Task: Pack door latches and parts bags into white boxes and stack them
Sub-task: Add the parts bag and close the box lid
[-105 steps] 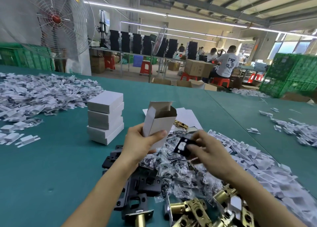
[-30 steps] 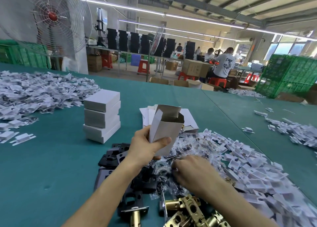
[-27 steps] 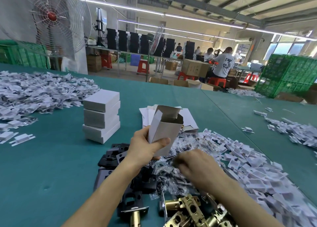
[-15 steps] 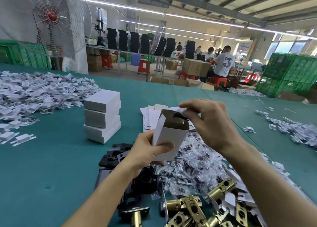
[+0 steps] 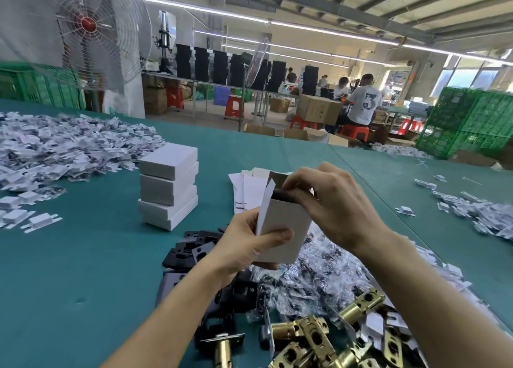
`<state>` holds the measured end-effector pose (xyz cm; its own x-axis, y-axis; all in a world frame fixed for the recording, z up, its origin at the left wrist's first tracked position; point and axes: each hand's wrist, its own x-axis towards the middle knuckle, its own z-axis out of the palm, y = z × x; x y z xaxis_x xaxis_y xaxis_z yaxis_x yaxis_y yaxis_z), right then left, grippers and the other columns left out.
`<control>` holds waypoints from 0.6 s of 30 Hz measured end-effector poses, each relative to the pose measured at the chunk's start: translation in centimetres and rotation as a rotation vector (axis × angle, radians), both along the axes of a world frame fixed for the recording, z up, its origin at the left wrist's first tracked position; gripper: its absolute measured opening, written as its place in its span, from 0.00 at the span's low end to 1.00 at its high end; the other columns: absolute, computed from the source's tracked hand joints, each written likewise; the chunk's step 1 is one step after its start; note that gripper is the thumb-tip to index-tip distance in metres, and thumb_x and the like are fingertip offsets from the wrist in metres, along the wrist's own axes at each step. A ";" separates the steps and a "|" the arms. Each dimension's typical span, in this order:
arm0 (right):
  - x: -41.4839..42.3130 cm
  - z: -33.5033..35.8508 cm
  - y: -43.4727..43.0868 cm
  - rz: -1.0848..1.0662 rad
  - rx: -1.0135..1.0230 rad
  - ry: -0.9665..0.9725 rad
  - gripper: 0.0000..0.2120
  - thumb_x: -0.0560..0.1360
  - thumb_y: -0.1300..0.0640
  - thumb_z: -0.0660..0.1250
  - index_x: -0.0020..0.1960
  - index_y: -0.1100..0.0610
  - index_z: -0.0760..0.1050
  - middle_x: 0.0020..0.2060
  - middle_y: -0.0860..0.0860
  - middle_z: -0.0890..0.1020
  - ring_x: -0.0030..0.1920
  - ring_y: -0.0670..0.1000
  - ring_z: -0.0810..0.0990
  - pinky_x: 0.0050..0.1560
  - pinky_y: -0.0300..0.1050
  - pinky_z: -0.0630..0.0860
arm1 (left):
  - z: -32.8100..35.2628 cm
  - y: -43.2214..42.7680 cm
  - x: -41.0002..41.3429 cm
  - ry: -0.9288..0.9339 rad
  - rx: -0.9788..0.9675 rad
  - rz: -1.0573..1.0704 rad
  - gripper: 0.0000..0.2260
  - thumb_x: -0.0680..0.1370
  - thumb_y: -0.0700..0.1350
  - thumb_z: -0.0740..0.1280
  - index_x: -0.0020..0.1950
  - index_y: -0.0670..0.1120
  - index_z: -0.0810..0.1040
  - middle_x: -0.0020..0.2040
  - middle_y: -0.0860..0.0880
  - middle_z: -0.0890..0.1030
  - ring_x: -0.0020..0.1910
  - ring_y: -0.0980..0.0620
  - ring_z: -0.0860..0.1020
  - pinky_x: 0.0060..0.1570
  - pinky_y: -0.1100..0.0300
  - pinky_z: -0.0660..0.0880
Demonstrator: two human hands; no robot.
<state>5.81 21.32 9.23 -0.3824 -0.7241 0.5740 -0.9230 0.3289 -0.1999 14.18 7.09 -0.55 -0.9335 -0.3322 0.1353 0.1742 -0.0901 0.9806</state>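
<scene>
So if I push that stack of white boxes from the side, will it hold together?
Probably not well: the stack of white boxes sits unevenly, with its layers offset, so the top one would likely slide off. The smooth card faces look slippery.

Big wire-caged fan [image 5: 88,25] w/ red hub at far left, green crates [image 5: 39,89] behind it, more [image 5: 469,123] stacked at right. Teal worktop [image 5: 83,256] runs wide. Strip lights [image 5: 305,30] under beamed ceiling; windows [image 5: 466,77] top right. Back bench w/ black stacks [image 5: 222,64], red stools [image 5: 234,106], cardboard boxes [image 5: 319,109], seated workers [image 5: 363,103].
</scene>
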 end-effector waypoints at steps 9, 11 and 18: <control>-0.6 -0.7 1.0 -0.030 0.231 -0.071 0.30 0.73 0.30 0.47 0.57 0.42 0.81 0.48 0.43 0.69 0.53 0.47 0.64 0.53 0.44 0.61 | -0.1 -0.2 0.2 0.032 0.005 0.013 0.13 0.67 0.47 0.80 0.50 0.55 0.86 0.49 0.46 0.86 0.46 0.45 0.85 0.37 0.47 0.83; -1.1 -1.5 1.3 -0.058 0.334 -0.031 0.27 0.74 0.30 0.49 0.61 0.38 0.77 0.50 0.44 0.66 0.52 0.46 0.60 0.53 0.43 0.56 | -0.3 -0.1 0.2 0.012 -0.009 0.012 0.13 0.68 0.47 0.81 0.51 0.56 0.86 0.49 0.47 0.86 0.47 0.46 0.85 0.38 0.45 0.83; -2.2 -4.6 2.9 0.038 -0.223 -0.192 0.14 0.73 0.53 0.74 0.58 0.44 0.79 0.53 0.43 0.75 0.54 0.41 0.74 0.53 0.32 0.71 | -0.6 -0.1 0.2 -0.019 0.021 -0.083 0.14 0.70 0.49 0.77 0.55 0.56 0.84 0.55 0.47 0.85 0.53 0.44 0.84 0.42 0.45 0.83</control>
